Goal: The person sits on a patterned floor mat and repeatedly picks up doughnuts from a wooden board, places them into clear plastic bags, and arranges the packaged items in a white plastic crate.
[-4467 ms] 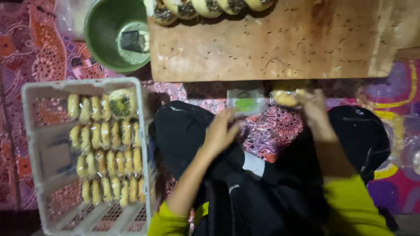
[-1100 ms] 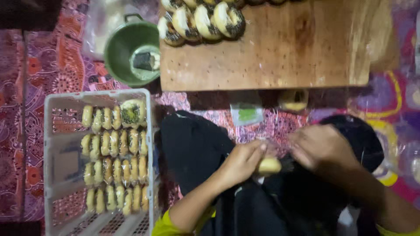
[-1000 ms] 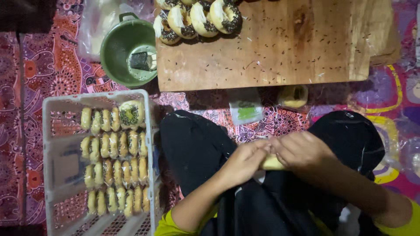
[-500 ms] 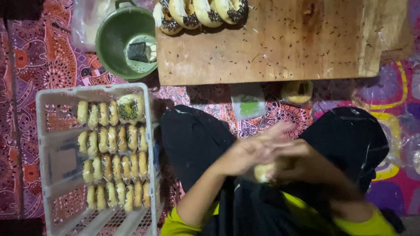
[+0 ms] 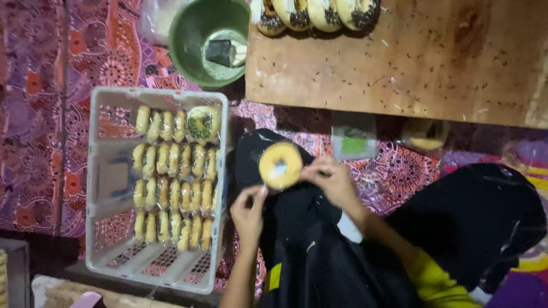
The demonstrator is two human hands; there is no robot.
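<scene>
Seated person, seen from above, holding 1 round yellow doughnut (image 5: 280,165) in a clear wrapper over the lap. The right hand (image 5: 334,181) pinches the doughnut's right edge between thumb and fingers; its grip is closed on the wrapped piece. The left hand (image 5: 248,210) sits just below and to the left, fingertips drawn together on what looks like the wrapper's lower edge, though the exact contact is too blurred to tell. The doughnut faces the camera, hole visible, above the dark trousers (image 5: 319,251).

To the person's left, a white plastic crate (image 5: 103,171) rests on the patterned mat (image 5: 40,114); it carries 4 rows of wrapped doughnuts (image 5: 171,194) standing on edge, filling its upper part, with the near end bare. 1 dark-topped piece (image 5: 203,124) lies flat at the crate's far right corner.

Beyond, a wooden board (image 5: 399,68) bears sprinkle-topped doughnuts (image 5: 314,14) along its far edge. A green bucket (image 5: 197,40) stands off the board's left edge.
</scene>
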